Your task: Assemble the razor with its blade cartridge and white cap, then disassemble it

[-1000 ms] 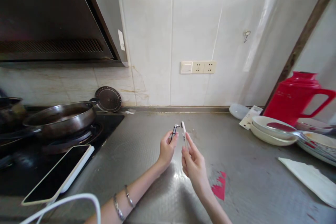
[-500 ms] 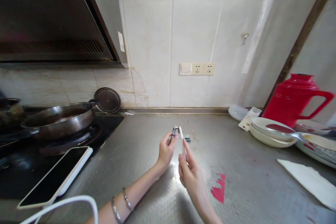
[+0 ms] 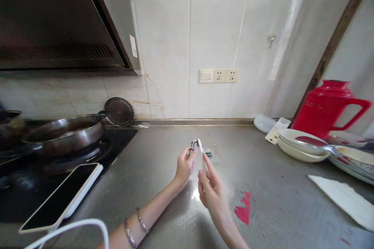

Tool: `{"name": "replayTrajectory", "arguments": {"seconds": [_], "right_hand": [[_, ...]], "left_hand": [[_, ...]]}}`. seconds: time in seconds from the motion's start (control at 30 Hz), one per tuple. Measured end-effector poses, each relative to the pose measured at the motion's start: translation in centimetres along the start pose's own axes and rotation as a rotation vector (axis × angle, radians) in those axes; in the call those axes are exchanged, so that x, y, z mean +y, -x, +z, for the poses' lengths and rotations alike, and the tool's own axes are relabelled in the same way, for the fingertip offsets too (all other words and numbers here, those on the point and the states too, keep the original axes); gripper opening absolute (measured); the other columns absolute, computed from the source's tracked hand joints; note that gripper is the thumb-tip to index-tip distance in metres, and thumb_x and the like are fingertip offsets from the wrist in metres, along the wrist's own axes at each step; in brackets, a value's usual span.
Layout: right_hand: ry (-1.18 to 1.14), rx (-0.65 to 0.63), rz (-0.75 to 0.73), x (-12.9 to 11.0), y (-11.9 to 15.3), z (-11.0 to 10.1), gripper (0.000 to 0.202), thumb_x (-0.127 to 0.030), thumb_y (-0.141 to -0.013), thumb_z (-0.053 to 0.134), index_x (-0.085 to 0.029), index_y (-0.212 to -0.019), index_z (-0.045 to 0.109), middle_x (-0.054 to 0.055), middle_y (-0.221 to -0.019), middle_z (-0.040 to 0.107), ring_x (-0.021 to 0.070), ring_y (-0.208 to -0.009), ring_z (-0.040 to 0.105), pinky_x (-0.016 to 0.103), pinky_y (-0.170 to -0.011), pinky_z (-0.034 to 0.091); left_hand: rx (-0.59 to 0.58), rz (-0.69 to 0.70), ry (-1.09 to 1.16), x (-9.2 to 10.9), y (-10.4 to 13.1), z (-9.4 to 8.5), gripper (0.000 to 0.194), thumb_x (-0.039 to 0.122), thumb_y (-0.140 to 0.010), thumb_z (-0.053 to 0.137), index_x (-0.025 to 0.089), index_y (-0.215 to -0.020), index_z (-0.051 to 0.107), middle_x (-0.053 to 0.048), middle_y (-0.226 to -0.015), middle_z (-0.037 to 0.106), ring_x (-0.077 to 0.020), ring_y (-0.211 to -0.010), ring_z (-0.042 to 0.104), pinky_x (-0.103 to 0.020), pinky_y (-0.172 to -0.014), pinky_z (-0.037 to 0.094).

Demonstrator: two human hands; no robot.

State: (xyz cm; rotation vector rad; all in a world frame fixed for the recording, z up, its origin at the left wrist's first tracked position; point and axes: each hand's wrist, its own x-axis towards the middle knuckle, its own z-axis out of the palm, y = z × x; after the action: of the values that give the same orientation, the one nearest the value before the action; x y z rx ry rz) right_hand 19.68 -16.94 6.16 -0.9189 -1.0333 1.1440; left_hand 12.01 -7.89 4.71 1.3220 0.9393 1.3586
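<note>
Near the middle of the grey metal counter (image 3: 157, 155), my left hand (image 3: 184, 165) pinches a small dark clip-like piece (image 3: 192, 147) upright between thumb and fingers. My right hand (image 3: 212, 190) is closed around a slim white stick-like object (image 3: 202, 155), its top leaning toward the dark piece. The two objects meet or nearly meet at their tops; whether they are joined is too small to tell. Just behind the white object, small dark green pieces (image 3: 208, 155) lie on the counter.
At left, a steel pan (image 3: 67, 132) sits on the black stove, with a phone (image 3: 61, 196) and white cable (image 3: 87, 221) nearer. To the right are a red thermos (image 3: 324, 109), stacked bowls (image 3: 304, 155), a white paper (image 3: 341, 198) and a red patch (image 3: 244, 209).
Both hands keep their grips. The tops of the two held objects have shifted slightly left, and the dark piece's upper end shows a little more openly.
</note>
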Motion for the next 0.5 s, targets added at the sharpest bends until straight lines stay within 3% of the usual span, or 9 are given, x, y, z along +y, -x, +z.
{"name": "replayTrajectory", "arguments": {"seconds": [0.2,0.37,0.5], "right_hand": [[-0.011,0.096,-0.04,-2.3,-1.2,-1.9,0.073,-0.045,-0.081,0.054,-0.023,-0.142,0.022,-0.011,-0.05,0.027,0.0044,-0.038,0.017,0.017,-0.033,0.017],[0.032,0.08,-0.071,-2.2,-1.7,-2.8,0.071,-0.045,-0.08,0.055,-0.024,-0.142,0.025,-0.01,-0.051,0.028,0.0043,-0.038,0.019,0.016,-0.032,0.017],[0.085,0.062,-0.088,-2.2,-2.1,-3.4,0.067,-0.044,-0.082,0.052,-0.024,-0.141,0.027,-0.01,-0.053,0.028,0.0043,-0.038,0.021,0.016,-0.033,0.019]], "left_hand": [[-0.048,-0.053,0.078,-0.8,-0.6,-0.2,0.044,0.057,-0.077,0.047,0.014,-0.085,0.054,0.008,-0.054,0.036,-0.0039,-0.036,0.031,-0.017,-0.033,0.025],[-0.111,-0.105,0.089,-0.3,-0.5,-0.1,0.04,0.053,-0.077,0.05,0.018,-0.096,0.048,0.009,-0.055,0.037,-0.0029,-0.036,0.027,-0.015,-0.032,0.02],[-0.123,-0.095,0.029,-0.3,-0.4,0.1,0.036,0.05,-0.075,0.055,0.019,-0.091,0.045,0.011,-0.05,0.037,-0.0034,-0.034,0.028,-0.015,-0.031,0.021]]}}
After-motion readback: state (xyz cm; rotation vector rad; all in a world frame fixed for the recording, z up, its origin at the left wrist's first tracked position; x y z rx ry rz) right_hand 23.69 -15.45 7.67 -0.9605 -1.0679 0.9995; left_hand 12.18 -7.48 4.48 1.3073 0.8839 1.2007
